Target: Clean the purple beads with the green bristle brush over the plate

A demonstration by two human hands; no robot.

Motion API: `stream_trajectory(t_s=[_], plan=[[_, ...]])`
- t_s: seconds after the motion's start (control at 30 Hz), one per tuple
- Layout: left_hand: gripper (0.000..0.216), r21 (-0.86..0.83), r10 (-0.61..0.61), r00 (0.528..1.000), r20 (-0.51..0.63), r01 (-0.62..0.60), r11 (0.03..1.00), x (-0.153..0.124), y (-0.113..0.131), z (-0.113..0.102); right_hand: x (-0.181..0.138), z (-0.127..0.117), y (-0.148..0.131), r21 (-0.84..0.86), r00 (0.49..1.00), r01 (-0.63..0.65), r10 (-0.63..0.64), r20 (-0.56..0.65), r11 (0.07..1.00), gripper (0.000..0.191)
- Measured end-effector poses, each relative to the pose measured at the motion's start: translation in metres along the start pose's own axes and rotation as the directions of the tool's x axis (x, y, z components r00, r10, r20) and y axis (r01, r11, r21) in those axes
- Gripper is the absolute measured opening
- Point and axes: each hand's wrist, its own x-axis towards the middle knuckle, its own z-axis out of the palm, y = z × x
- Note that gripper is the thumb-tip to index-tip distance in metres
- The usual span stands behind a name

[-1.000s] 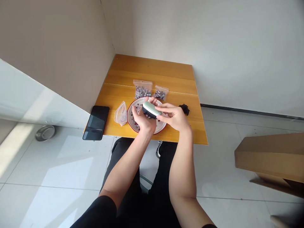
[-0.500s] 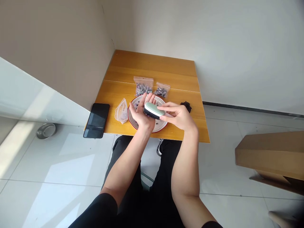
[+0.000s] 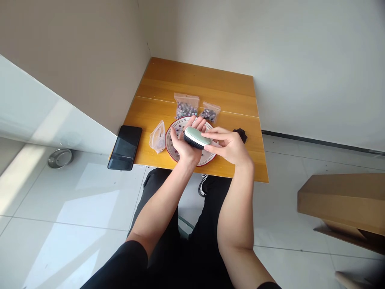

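A pale green brush [image 3: 197,137] with dark bristles is gripped by my right hand [image 3: 229,147] and rests bristles-down on the palm of my left hand [image 3: 186,144]. The left hand lies flat, palm up, fingers stretched out, under the brush. Both hands hover over a white plate with a red rim [image 3: 171,149] that holds loose purple beads.
On the small wooden table [image 3: 195,86] lie two zip bags of beads [image 3: 186,107] [image 3: 209,112] behind the plate, a crumpled clear bag [image 3: 158,137] and a black phone [image 3: 125,147] to the left, and a small dark object [image 3: 241,134] to the right. A cardboard box [image 3: 343,200] stands on the floor at right. A metal bowl [image 3: 60,158] sits on the floor at left.
The brush has slid a little along my left palm under my right hand. My head has shifted, so the table sits slightly further right in view.
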Motion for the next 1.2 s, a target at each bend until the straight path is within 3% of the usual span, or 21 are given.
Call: stream_trajectory(t_s=[0.17, 0.33, 0.57, 0.77, 1.0, 1.2], plan=[[0.074, -0.013, 0.005, 1.000, 0.011, -0.005, 1.000, 0.000, -0.001, 0.002, 0.002, 0.003, -0.001, -0.027, 0.998, 0.006, -0.007, -0.059, 1.000, 0.038], [0.076, 0.016, 0.046, 0.999, 0.001, -0.046, 0.999, 0.003, 0.009, 0.000, 0.000, 0.001, -0.002, -0.044, 0.999, -0.014, 0.012, -0.036, 0.999, 0.037], [0.077, 0.003, -0.009, 1.000, 0.021, 0.009, 1.000, 0.000, 0.007, 0.003, 0.004, 0.005, -0.004, -0.072, 0.996, 0.017, -0.023, -0.083, 0.997, 0.037], [0.077, 0.029, 0.015, 1.000, 0.028, -0.015, 0.999, 0.003, 0.013, -0.001, 0.003, 0.003, -0.004, -0.057, 1.000, -0.011, 0.010, -0.020, 0.998, 0.037], [0.075, 0.009, -0.012, 1.000, 0.013, 0.012, 1.000, 0.003, 0.008, 0.001, 0.005, 0.006, -0.005, -0.085, 0.996, 0.001, -0.008, -0.088, 0.996, 0.037], [0.075, 0.029, -0.011, 0.999, 0.030, 0.010, 1.000, 0.004, 0.008, -0.001, 0.002, 0.002, -0.004, -0.044, 1.000, -0.020, 0.020, -0.018, 0.999, 0.037]])
